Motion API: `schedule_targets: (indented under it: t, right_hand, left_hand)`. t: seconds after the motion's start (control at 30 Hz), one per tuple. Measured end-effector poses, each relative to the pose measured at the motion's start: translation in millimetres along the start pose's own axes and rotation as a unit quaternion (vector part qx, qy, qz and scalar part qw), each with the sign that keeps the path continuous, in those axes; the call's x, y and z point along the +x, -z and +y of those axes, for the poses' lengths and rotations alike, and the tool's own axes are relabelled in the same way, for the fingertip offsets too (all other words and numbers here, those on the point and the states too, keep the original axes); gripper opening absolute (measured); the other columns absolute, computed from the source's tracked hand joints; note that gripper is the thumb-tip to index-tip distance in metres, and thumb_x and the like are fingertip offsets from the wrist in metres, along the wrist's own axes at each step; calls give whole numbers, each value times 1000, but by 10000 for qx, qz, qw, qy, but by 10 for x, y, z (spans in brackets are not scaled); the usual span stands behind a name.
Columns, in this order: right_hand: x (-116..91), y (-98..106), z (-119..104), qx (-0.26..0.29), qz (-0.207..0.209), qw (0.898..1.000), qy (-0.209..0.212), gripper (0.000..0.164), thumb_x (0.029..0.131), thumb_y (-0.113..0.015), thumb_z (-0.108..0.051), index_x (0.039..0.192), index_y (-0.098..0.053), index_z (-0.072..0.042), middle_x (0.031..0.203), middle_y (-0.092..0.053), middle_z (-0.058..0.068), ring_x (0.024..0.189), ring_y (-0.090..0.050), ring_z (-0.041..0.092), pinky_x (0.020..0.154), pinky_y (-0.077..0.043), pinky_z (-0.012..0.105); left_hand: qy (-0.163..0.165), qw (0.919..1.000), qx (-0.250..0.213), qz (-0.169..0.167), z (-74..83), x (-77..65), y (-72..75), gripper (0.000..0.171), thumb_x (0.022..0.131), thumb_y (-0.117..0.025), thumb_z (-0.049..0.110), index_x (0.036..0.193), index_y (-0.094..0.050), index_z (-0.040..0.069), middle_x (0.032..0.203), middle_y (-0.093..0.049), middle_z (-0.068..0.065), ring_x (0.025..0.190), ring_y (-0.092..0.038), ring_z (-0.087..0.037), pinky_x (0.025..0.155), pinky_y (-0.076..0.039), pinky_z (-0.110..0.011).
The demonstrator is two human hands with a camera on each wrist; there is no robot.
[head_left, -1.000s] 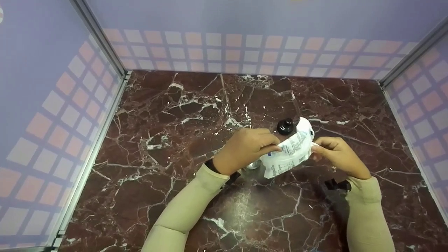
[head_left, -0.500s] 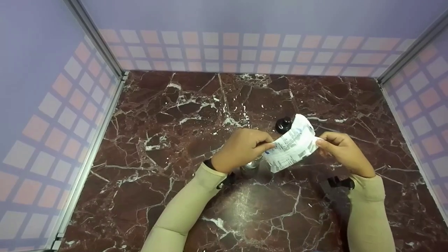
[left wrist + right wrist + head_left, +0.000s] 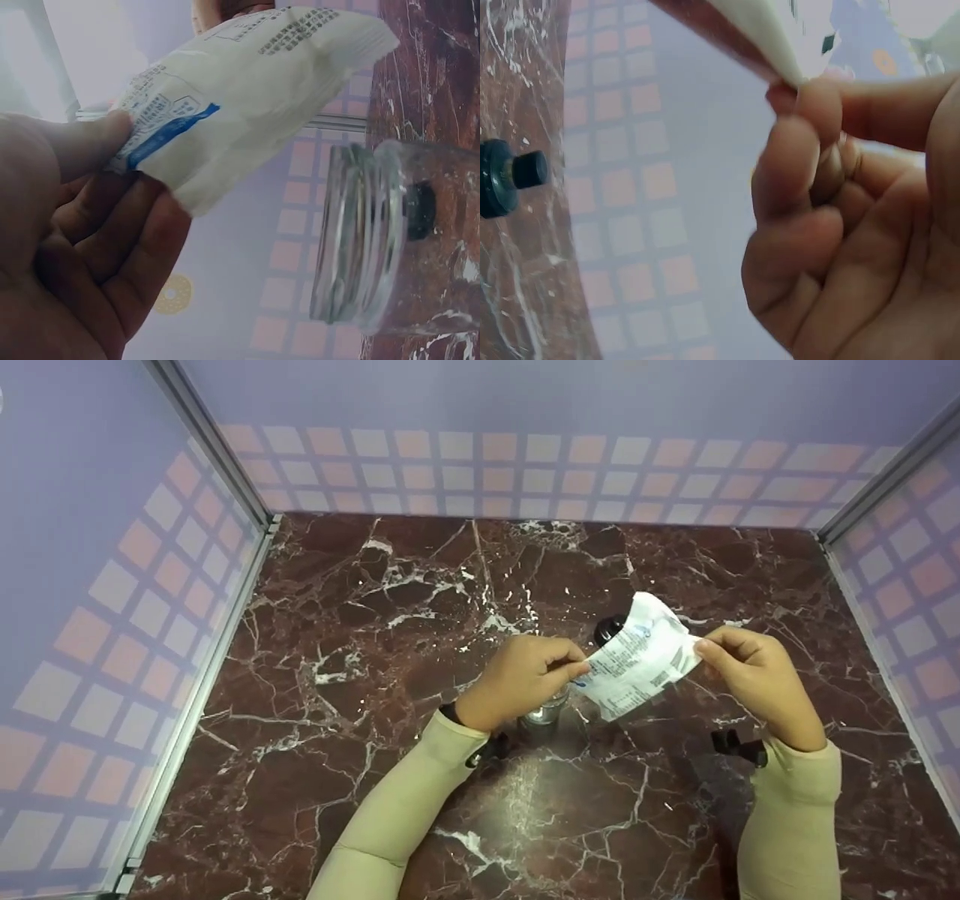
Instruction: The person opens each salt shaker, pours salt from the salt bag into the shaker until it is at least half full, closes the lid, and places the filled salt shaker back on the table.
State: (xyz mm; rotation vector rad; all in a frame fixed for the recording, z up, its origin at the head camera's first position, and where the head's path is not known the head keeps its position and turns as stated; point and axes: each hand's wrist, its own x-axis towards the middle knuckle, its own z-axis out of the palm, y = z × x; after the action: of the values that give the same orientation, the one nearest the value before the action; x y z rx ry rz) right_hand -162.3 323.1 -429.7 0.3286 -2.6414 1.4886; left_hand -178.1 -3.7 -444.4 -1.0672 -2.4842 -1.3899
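A white printed packet (image 3: 636, 660) is stretched between both hands above the dark marbled table. My left hand (image 3: 521, 679) pinches its left end between thumb and fingers; a blue mark (image 3: 176, 133) on the packet shows near that grip in the left wrist view. The right hand (image 3: 761, 682) pinches the opposite edge, thumb against the curled index finger. Under the left hand stands a clear glass jar (image 3: 386, 240) with an uncovered threaded mouth, mostly hidden by the hand in the head view. Behind the packet lies a black knobbed lid (image 3: 502, 176), partly covered in the head view.
White specks (image 3: 529, 604) are scattered over the marbled table (image 3: 360, 660) beyond the hands. Lilac panels with pink and white squares (image 3: 499, 472) enclose the back and both sides, joined by metal corner posts (image 3: 214, 439).
The right hand has shifted right and away from the body, pulling its end of the packet along. The packet is now flatter and more tilted. The left hand has barely moved.
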Motion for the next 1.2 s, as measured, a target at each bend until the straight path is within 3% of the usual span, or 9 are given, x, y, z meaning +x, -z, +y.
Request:
schedule_targets:
  t: [0.2, 0.47, 0.63, 0.77, 1.0, 1.2]
  right_hand:
    - [-66, -76, -111, -393, 648, 9970, 182, 17, 100, -67, -8, 85, -72, -2, 65, -62, -2, 55, -54, 10, 50, -43, 19]
    - [-9, -173, -161, -461, 984, 9927, 532, 18, 97, -70, -1, 78, -71, -2, 59, -56, 3, 47, -45, 5, 46, -36, 18]
    - [66, -171, -183, -569, 1352, 9875, 582, 17, 94, -71, 4, 77, -70, 2, 60, -57, -7, 50, -45, 1, 49, -35, 15]
    - [124, -182, -253, -313, 1623, 9848, 526, 17, 95, -70, 3, 78, -70, 5, 60, -57, -12, 51, -47, 1, 50, -36, 15]
    - [99, -253, -463, -235, 1963, 9729, 1201, 14, 92, -68, 10, 79, -68, 11, 60, -56, 2, 51, -41, 0, 49, -32, 16]
    - [69, -278, -534, -418, 2103, 9674, 1349, 12, 90, -70, 12, 78, -68, 11, 60, -56, 6, 52, -40, 0, 51, -32, 15]
  left_hand:
    - [438, 9984, -25, -350, 14, 2, 83, 16, 99, -71, 29, 96, -75, 14, 76, -68, 9, 56, -47, -4, 58, -48, -21]
    - [488, 9986, 182, -137, 15, -38, 171, 17, 95, -75, 33, 92, -78, 16, 76, -70, 9, 55, -45, -2, 57, -47, -21]
    - [509, 9987, 4, -91, 25, -19, 130, 16, 95, -75, 32, 93, -79, 16, 78, -72, 7, 57, -49, -3, 59, -50, -19]
    - [361, 9992, -169, 60, 22, -12, 99, 15, 95, -75, 29, 92, -78, 15, 80, -73, 7, 59, -53, -3, 62, -52, -19]
    - [220, 9997, -65, -32, 11, -20, 106, 12, 96, -75, 25, 92, -77, 14, 82, -73, 7, 60, -57, -6, 62, -53, -18]
    - [229, 9992, 121, -289, 2, -8, 117, 13, 96, -75, 24, 94, -77, 12, 84, -75, 4, 62, -58, -3, 65, -54, -17]
